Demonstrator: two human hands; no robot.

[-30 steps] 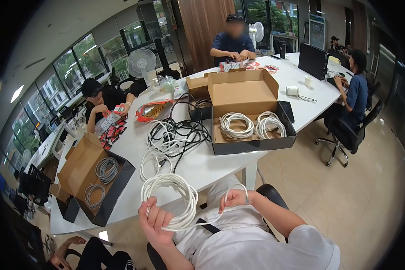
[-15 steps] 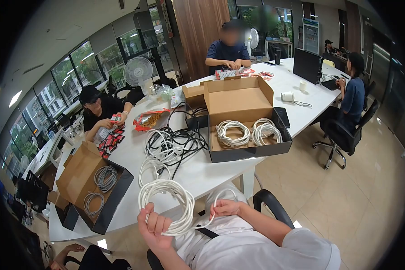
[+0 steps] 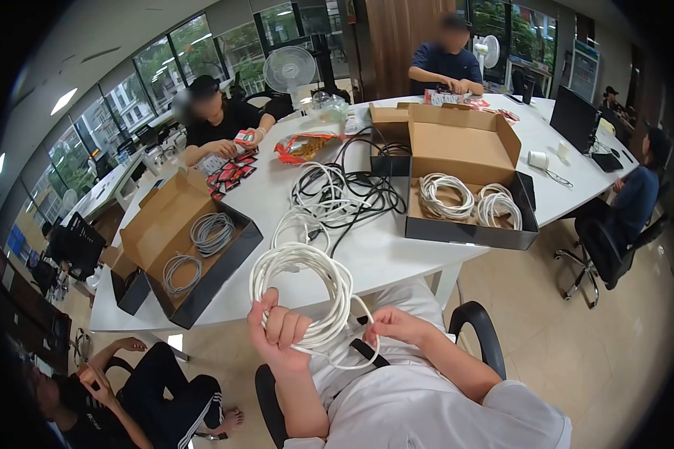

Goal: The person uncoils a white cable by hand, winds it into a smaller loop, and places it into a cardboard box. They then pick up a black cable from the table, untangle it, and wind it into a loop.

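Note:
A looped coil of white cable point(image 3: 343, 295) is held up over my lap, with the fingers of my left hand point(image 3: 281, 329) wrapped round its lower left side. To the right of the coil, my right hand point(image 3: 397, 327) pinches the cable's loose length between thumb and fingers. Behind the coil, a tangle of white cable point(image 3: 314, 187) and black cable point(image 3: 386, 196) lies on the white table point(image 3: 382, 258). An open box point(image 3: 472, 233) at the right holds two white coils. Another open box point(image 3: 225, 280) at the left holds two grey coils.
A red bag point(image 3: 305, 147) and red packets point(image 3: 232, 173) lie farther back. Co-workers sit at the left, the back and the right; another person point(image 3: 90, 404) is at the lower left. A monitor point(image 3: 574, 123) and paper cup point(image 3: 538, 159) stand at the right.
The view has swung left, so the scene sits farther right. My right hand is nearer the coil, and the loose cable now makes a smaller bend beside it.

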